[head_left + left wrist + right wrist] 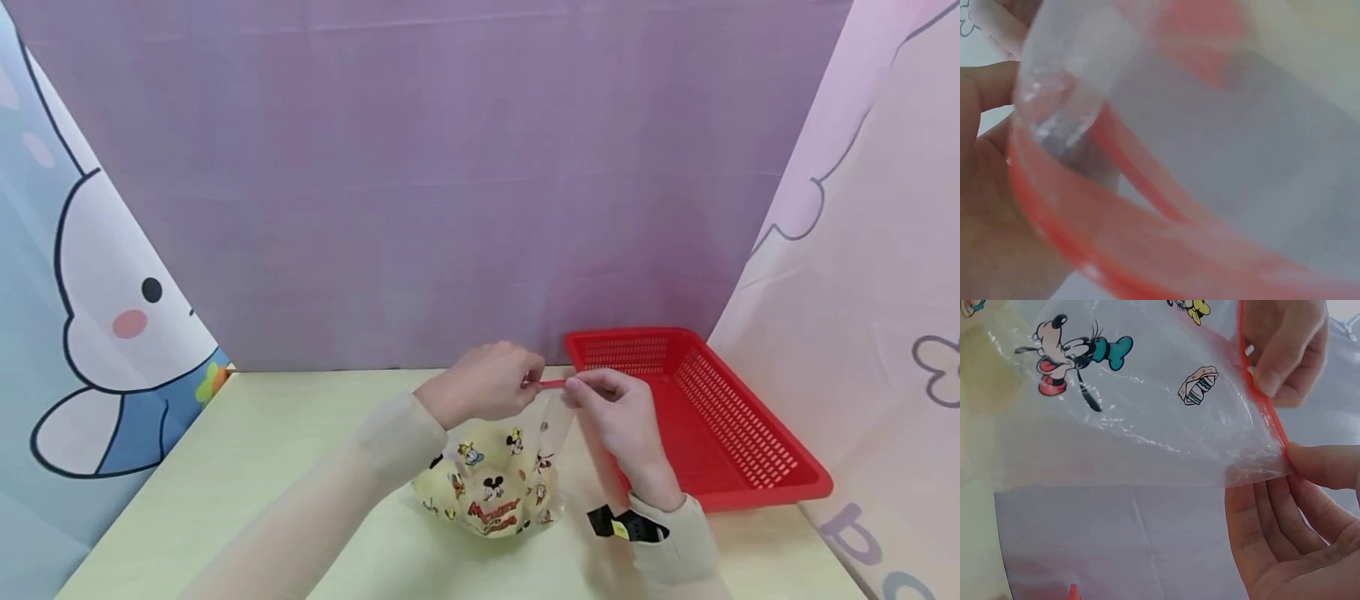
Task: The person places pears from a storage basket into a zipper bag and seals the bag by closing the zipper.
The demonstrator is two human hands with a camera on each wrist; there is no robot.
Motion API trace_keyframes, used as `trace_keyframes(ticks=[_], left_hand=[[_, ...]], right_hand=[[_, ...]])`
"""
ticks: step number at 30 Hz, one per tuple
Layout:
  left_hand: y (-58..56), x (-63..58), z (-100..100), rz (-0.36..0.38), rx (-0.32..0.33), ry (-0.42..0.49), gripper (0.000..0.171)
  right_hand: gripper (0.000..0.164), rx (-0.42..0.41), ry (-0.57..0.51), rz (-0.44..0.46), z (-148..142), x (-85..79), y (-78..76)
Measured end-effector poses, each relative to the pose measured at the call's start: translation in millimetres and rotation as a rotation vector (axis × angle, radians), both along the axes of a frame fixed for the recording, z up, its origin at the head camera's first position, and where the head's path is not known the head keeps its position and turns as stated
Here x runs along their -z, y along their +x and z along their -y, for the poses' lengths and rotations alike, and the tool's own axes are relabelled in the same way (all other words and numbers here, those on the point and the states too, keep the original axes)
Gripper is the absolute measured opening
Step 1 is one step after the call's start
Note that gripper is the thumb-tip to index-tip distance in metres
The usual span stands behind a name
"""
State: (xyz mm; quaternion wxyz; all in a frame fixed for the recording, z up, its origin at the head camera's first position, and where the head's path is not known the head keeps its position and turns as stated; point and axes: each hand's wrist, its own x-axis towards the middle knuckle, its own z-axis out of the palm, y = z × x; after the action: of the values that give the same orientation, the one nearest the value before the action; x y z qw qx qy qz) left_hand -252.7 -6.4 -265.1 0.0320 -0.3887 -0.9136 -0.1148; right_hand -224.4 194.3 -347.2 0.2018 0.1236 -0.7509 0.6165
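A clear zip bag (491, 492) with printed cartoon characters stands on the table, pale yellow rounded contents showing through it. Along its top runs a red zip edge (1266, 412). My left hand (487, 379) pinches this edge between thumb and fingers; a small white piece, perhaps a slider, shows beside the thumb in the right wrist view. At the bag's upper corner, my right hand (618, 421) pinches the end of the red strip, its other fingers behind the plastic. The left wrist view is filled by blurred film and the red edge (1116, 244).
A red plastic basket (772, 500) with latticed sides stands on the right, close behind my right hand. The pale yellow table (300, 433) meets a purple backdrop (420, 183) at the back. Printed cloth panels (105, 333) flank both sides.
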Motion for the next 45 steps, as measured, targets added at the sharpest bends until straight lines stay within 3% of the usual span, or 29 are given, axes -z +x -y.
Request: trace_keyframes(ticks=[11, 23, 30, 45], left_hand=[[-5.7, 7.3, 17, -0.038, -0.018, 0.005, 0.015], [-6.1, 7.5, 20, -0.043, -0.015, 0.027, 0.012], [-6.0, 8.7, 21, -0.068, 0.020, 0.030, 0.013], [-6.6, 11.3, 40, -0.053, 0.004, 0.055, 0.009]], right_hand=[[0.018, 0.011, 0.011, 0.029, -3, 4.1, -3.4], [0.018, -0.013, -0.029, 0.025, 0, -0.2, -2.4], [0.018, -0.005, -0.050, 0.019, -3, -0.9, -1.9], [0.018, -0.001, -0.067, 0.019, -7, 0.0, -4.5]])
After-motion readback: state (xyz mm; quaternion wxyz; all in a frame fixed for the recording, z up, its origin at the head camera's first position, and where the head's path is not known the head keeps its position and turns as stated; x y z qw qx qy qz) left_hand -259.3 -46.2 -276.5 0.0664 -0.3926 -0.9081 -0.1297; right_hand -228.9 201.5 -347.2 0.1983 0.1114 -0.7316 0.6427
